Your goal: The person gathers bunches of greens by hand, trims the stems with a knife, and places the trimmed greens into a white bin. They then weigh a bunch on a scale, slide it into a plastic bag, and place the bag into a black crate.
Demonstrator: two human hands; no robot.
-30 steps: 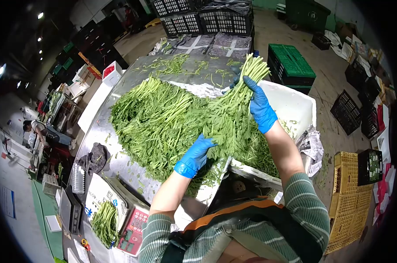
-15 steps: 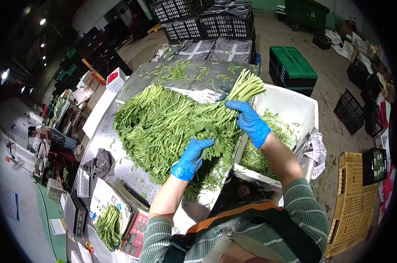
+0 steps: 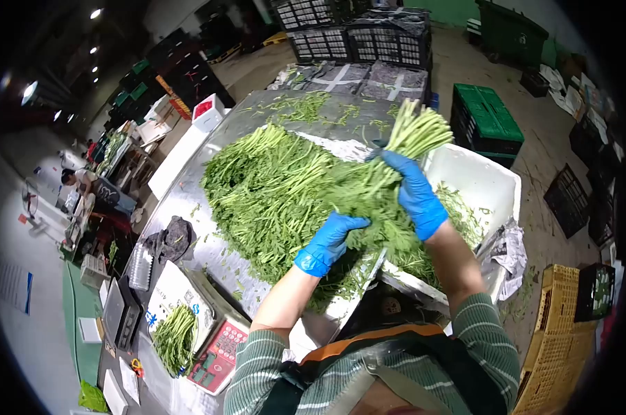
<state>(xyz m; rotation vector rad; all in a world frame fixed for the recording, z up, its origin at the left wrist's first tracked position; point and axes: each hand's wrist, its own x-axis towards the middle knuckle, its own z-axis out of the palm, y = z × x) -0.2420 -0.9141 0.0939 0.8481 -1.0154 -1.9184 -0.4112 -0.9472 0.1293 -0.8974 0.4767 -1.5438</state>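
Observation:
My right hand (image 3: pixel 415 192), in a blue glove, is wrapped round a bundle of leafy greens (image 3: pixel 418 135), its pale cut stems pointing up and away. The leaves of that bundle hang down between my hands. My left hand (image 3: pixel 330 242), also gloved in blue, pinches at the leaves lower down, thumb and fingers pressed together. A large heap of greens (image 3: pixel 271 194) lies on the metal table (image 3: pixel 188 207) beside my left hand. Behind my right forearm stands a white foam box (image 3: pixel 503 183) with loose greens and trimmings in it.
At the lower left, a scale (image 3: pixel 223 346) bears a small bunch of greens (image 3: pixel 174 339). Dark crates (image 3: pixel 389 45) are stacked beyond the table, green-topped crates (image 3: pixel 489 114) to the right, yellow crates (image 3: pixel 551 339) at lower right. A person (image 3: pixel 85 181) is far left.
The whole view has shifted, so the table and boxes appear further right. The bundle has turned slightly in my right hand, and both hands still hold it.

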